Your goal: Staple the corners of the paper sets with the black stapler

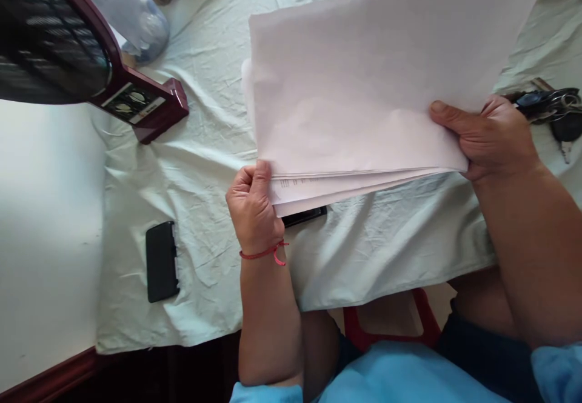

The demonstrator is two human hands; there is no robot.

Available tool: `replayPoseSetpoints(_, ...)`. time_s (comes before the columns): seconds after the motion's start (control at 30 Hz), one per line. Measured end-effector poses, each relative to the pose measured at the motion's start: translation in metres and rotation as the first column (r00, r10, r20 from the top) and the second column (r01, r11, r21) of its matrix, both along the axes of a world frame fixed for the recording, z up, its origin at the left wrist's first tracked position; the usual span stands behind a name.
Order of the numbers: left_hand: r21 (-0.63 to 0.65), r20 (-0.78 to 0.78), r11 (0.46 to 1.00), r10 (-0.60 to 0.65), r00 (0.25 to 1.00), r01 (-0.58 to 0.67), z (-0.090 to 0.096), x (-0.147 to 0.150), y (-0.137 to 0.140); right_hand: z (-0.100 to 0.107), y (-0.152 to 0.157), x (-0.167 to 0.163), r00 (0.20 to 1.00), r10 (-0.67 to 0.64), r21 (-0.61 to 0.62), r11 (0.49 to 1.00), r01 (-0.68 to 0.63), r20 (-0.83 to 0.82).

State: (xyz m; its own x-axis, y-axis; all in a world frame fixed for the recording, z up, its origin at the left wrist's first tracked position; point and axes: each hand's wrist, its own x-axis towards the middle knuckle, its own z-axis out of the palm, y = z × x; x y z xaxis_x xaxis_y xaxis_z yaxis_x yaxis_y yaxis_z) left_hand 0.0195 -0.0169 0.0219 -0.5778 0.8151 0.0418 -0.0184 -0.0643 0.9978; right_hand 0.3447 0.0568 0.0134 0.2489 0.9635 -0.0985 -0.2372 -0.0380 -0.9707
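A loose stack of white paper sheets [364, 82] is held up over the cloth-covered table between both of my hands. My left hand [254, 203], with a red string on its wrist, pinches the near left corner, thumb on top. The stack's near edge fans apart there, and some print shows on a lower sheet. On the right, my right hand [493, 136] grips the side of the stack with its thumb lying on the top sheet and its other fingers hidden underneath. A dark, flat object [305, 216] lies partly covered below the near left edge.
A black phone-like case [162, 262] rests on the pale green tablecloth [209, 269] at left. Behind it stand a dark red framed object [152, 109] and a translucent plastic container [131, 9]. Keys [557, 109] lie beside my right hand. A red stool [391, 324] shows below the table edge.
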Motion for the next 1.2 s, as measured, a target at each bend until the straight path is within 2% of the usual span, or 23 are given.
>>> replayPoseSetpoints(0.23, -0.002, 0.039, 0.999, -0.034, 0.999, 0.034, 0.004, 0.005, 0.002, -0.001, 0.001, 0.002, 1.000, 0.005, 0.015, 1.000, -0.005, 0.000)
replayPoseSetpoints(0.4, -0.010, 0.031, 1.000, 0.004, 1.000, -0.003, 0.004, 0.004, -0.001, -0.004, 0.000, 0.006, 0.998, 0.068, 0.012, 0.998, -0.068, -0.004)
replayPoseSetpoints(0.57, 0.005, 0.044, 1.000, -0.013, 0.999, 0.013, 0.003, 0.008, 0.001, -0.005, 0.001, 0.007, 0.998, 0.055, 0.000, 0.998, -0.055, -0.010)
replayPoseSetpoints(0.77, -0.022, 0.064, 0.998, -0.059, 0.996, 0.060, 0.003, -0.002, 0.000, -0.003, -0.002, 0.010, 0.995, 0.095, -0.033, 0.995, -0.096, -0.031)
replayPoseSetpoints(1.03, 0.005, 0.181, 0.999, -0.034, 0.983, 0.034, 0.016, 0.005, -0.004, 0.006, -0.006, 0.009, 0.996, 0.087, -0.031, 0.996, -0.088, -0.023)
replayPoseSetpoints(1.13, 0.001, 0.140, 0.998, -0.068, 0.988, 0.069, 0.015, 0.001, -0.003, 0.011, -0.008, 0.009, 0.995, 0.095, -0.015, 0.995, -0.095, 0.003)
replayPoseSetpoints(1.2, 0.021, 0.062, 0.997, -0.079, 0.995, 0.078, 0.012, -0.005, -0.001, 0.013, -0.007, 0.011, 0.996, 0.087, 0.054, 0.995, -0.088, 0.026)
